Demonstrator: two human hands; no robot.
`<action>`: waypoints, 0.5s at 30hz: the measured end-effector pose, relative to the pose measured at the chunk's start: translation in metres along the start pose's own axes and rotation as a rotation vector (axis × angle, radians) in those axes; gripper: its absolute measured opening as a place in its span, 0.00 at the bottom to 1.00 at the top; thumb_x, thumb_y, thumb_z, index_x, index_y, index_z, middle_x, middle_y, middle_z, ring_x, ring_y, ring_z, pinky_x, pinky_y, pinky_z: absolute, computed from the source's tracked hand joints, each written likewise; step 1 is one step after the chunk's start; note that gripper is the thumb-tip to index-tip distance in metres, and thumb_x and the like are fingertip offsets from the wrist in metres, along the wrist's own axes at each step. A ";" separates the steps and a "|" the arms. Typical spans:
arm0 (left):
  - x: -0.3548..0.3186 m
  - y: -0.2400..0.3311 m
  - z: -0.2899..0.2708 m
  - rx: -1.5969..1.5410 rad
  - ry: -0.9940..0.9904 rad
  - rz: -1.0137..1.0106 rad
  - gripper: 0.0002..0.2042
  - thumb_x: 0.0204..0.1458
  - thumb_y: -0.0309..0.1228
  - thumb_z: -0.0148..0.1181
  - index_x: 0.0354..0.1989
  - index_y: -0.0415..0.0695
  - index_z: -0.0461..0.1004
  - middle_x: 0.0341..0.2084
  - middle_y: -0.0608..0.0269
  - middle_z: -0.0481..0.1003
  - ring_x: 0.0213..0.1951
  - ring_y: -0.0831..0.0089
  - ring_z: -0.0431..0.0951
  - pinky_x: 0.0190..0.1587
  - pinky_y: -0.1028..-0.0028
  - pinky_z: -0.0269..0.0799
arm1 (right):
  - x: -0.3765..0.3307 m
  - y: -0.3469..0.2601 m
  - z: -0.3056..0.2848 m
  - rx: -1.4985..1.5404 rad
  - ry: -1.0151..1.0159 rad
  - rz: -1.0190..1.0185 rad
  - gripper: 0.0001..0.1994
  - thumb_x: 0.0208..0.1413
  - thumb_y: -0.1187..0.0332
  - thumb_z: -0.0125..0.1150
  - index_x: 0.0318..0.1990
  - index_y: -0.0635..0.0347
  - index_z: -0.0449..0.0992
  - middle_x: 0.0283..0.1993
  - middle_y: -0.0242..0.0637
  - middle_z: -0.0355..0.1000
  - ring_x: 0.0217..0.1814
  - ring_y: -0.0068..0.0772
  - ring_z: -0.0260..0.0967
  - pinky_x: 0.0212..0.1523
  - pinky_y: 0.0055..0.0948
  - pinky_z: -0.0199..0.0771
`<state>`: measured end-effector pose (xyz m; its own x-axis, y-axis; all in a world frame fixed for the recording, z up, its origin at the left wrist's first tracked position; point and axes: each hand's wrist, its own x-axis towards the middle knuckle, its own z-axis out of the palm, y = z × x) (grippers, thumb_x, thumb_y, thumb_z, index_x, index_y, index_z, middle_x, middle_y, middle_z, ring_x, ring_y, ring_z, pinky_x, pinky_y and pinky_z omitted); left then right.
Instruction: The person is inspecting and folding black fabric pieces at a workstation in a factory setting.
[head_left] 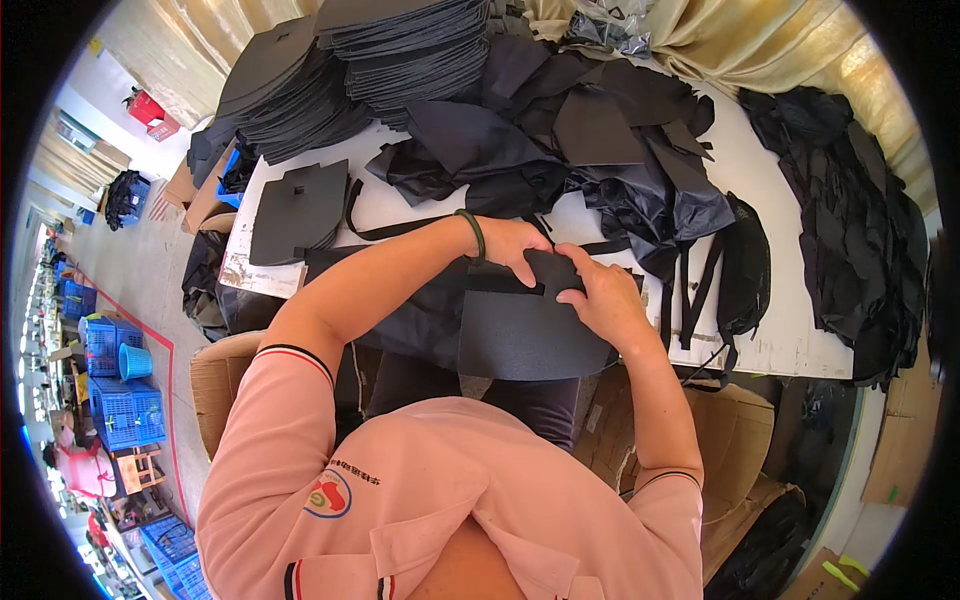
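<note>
Black panel (535, 335) overlaps the near edge of the worktop (790, 325) in view, its upper part clamped between thumb and fingers of both the person's left hand (505, 247) and right hand (607, 300). Black fabric (405, 318) lies beside it along that edge. Toward the right edge sits a black bag (742, 270) with straps; near the left edge, a low stack of slotted panels (295, 215). Farther off, crumpled black fabric pieces (480, 145) cover the middle, and tall panel stacks (405, 60) fill the far left corner.
</note>
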<state>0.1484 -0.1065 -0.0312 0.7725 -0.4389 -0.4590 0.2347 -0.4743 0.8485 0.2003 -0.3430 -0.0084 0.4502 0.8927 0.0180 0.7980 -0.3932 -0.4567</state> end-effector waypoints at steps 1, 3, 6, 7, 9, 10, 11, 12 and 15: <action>0.001 -0.001 0.000 -0.026 -0.001 -0.017 0.25 0.48 0.26 0.70 0.56 0.38 0.74 0.45 0.60 0.79 0.48 0.71 0.77 0.53 0.71 0.71 | -0.001 0.000 0.001 -0.012 0.018 -0.017 0.33 0.46 0.67 0.73 0.62 0.50 0.66 0.39 0.44 0.80 0.41 0.46 0.78 0.47 0.41 0.71; 0.003 -0.004 0.001 -0.050 -0.014 -0.013 0.26 0.47 0.25 0.70 0.58 0.39 0.73 0.46 0.60 0.78 0.49 0.71 0.76 0.53 0.71 0.71 | -0.001 -0.001 0.004 -0.040 0.041 -0.044 0.33 0.46 0.67 0.74 0.61 0.51 0.66 0.39 0.42 0.80 0.40 0.44 0.79 0.45 0.40 0.70; 0.004 -0.006 0.001 -0.102 0.000 0.003 0.29 0.46 0.23 0.69 0.60 0.40 0.70 0.50 0.60 0.76 0.51 0.70 0.75 0.55 0.71 0.70 | -0.002 -0.003 0.009 -0.101 0.076 -0.070 0.32 0.46 0.69 0.73 0.60 0.52 0.67 0.37 0.38 0.79 0.39 0.41 0.78 0.43 0.40 0.69; 0.004 -0.007 0.001 -0.120 -0.001 0.000 0.30 0.46 0.22 0.69 0.61 0.40 0.69 0.51 0.60 0.76 0.52 0.70 0.74 0.56 0.71 0.70 | -0.002 -0.004 0.011 -0.125 0.095 -0.075 0.32 0.46 0.69 0.73 0.60 0.53 0.67 0.36 0.37 0.78 0.38 0.40 0.78 0.42 0.40 0.68; 0.005 -0.007 0.002 -0.006 0.004 0.044 0.32 0.45 0.21 0.69 0.63 0.41 0.67 0.53 0.61 0.74 0.54 0.70 0.73 0.59 0.71 0.68 | -0.002 -0.005 0.015 -0.157 0.127 -0.099 0.31 0.46 0.69 0.72 0.60 0.53 0.67 0.35 0.36 0.77 0.37 0.39 0.78 0.42 0.39 0.67; 0.005 -0.006 0.002 0.053 0.002 0.059 0.33 0.45 0.20 0.69 0.64 0.41 0.66 0.54 0.61 0.74 0.55 0.70 0.72 0.60 0.70 0.68 | -0.003 -0.005 0.017 -0.167 0.140 -0.119 0.31 0.47 0.70 0.72 0.60 0.53 0.67 0.35 0.36 0.77 0.37 0.39 0.77 0.42 0.39 0.66; 0.004 -0.006 0.002 0.029 -0.010 0.040 0.34 0.45 0.20 0.69 0.64 0.41 0.66 0.55 0.61 0.73 0.56 0.70 0.72 0.60 0.70 0.67 | -0.003 -0.005 0.019 -0.173 0.149 -0.143 0.31 0.47 0.70 0.72 0.60 0.54 0.67 0.34 0.36 0.77 0.36 0.38 0.77 0.41 0.38 0.66; 0.004 -0.005 0.002 0.004 -0.022 0.021 0.34 0.45 0.20 0.69 0.64 0.41 0.66 0.55 0.61 0.73 0.56 0.69 0.71 0.61 0.70 0.66 | -0.004 -0.004 0.019 -0.178 0.157 -0.137 0.31 0.47 0.70 0.72 0.61 0.54 0.67 0.34 0.35 0.76 0.36 0.38 0.77 0.41 0.38 0.65; 0.003 -0.003 0.003 -0.076 -0.021 0.003 0.34 0.44 0.20 0.69 0.64 0.41 0.66 0.55 0.61 0.73 0.57 0.69 0.71 0.62 0.70 0.65 | -0.005 -0.001 0.019 -0.197 0.169 -0.134 0.31 0.47 0.69 0.72 0.61 0.54 0.68 0.33 0.35 0.76 0.35 0.36 0.76 0.40 0.37 0.63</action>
<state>0.1485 -0.1086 -0.0359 0.7608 -0.4569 -0.4610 0.2769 -0.4139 0.8672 0.1893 -0.3427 -0.0250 0.3829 0.8968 0.2217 0.9097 -0.3243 -0.2592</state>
